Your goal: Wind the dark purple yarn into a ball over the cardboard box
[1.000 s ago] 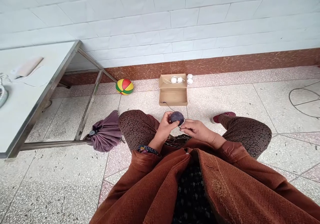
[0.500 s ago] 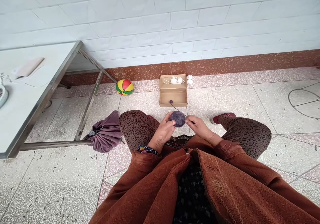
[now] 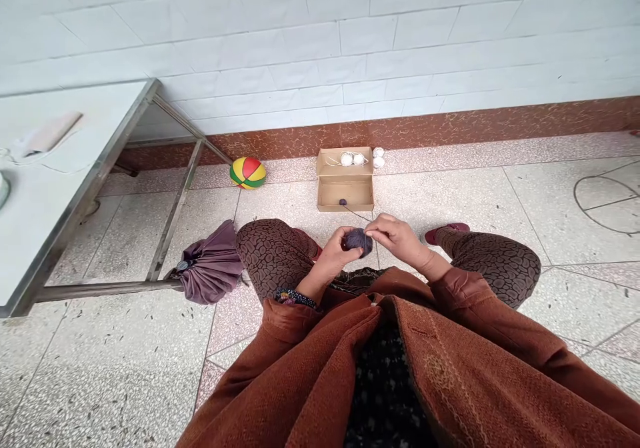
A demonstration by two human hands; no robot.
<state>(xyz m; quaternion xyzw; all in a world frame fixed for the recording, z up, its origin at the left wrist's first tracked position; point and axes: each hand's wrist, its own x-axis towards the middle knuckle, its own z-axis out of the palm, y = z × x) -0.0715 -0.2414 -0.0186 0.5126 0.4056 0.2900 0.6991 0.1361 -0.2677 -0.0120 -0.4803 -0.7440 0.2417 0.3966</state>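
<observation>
the left hand [image 3: 334, 256] cups a well-wound yarn ball [image 3: 357, 241], the right hand [image 3: 396, 239] pinches its strand [image 3: 356, 214]; only a small dark clump [image 3: 343, 202] in the box [image 3: 360, 189] seems left unwound

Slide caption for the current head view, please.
Left hand holds a dark yarn ball; right hand pinches the strand running to a smaller ball in a cardboard box.

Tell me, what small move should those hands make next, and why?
Probably the right hand should pass the yarn strand around the dark yarn ball. The left hand holds that ball, the right hand seems to pinch the strand close beside it, and the strand runs down to a small dark ball in the cardboard box.
</observation>
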